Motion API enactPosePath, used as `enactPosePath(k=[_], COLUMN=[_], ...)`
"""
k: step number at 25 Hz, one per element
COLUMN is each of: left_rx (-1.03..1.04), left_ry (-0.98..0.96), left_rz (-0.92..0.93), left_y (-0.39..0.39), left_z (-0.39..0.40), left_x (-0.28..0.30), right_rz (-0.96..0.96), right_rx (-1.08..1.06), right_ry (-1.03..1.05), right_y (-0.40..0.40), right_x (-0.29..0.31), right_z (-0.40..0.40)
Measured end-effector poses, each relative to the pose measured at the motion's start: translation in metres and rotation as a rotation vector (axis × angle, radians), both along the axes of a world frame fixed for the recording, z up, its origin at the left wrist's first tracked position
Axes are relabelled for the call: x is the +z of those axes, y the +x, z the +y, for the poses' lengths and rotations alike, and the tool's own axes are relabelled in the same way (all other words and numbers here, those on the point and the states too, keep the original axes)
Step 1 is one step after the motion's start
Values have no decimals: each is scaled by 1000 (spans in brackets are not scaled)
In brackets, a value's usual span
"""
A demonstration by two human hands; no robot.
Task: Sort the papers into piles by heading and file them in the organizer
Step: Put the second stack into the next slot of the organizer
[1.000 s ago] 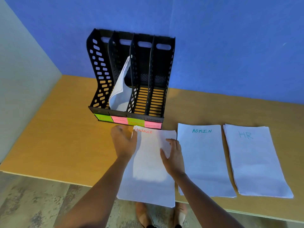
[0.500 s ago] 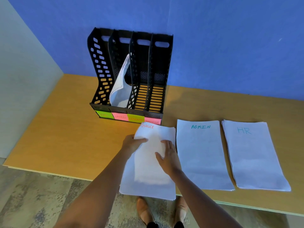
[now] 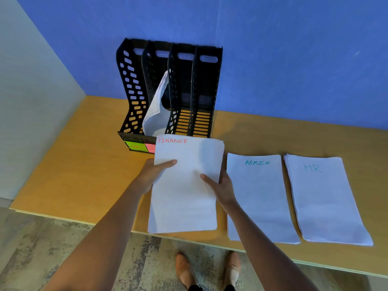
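You see a fairly bright, soft light with no glare. The blue wall (image 3: 294, 49) looks paler toward 12 o'clock. The papers (image 3: 184, 185) in your hands cast a soft shadow on the table (image 3: 73, 175) below them. The wide lens bends the table edge at 5 o'clock. The writing looks a little fuzzy.
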State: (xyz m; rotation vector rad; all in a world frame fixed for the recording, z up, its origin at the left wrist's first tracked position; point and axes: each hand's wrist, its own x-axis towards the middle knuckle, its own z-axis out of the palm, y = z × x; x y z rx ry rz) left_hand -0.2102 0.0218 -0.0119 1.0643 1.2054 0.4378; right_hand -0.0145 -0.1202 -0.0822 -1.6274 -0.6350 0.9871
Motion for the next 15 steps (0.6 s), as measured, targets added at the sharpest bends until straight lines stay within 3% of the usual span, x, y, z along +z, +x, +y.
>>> enactPosePath(k=[2, 5, 10, 15], left_rx=[40, 103, 100, 61], left_ry=[54, 171, 320, 290], left_rz=[-26, -52, -157, -72], left_y=[5, 16, 31, 32], left_z=[1, 1, -1, -17], left_x=[13, 30, 48, 30], right_rz=[34, -6, -94, -64], right_rx=[60, -91, -169, -143], right_ry=[17, 110, 287, 169], right_y=[3, 6, 6, 5], right_x=[11, 32, 63, 54], right_z=[9, 18, 27, 9])
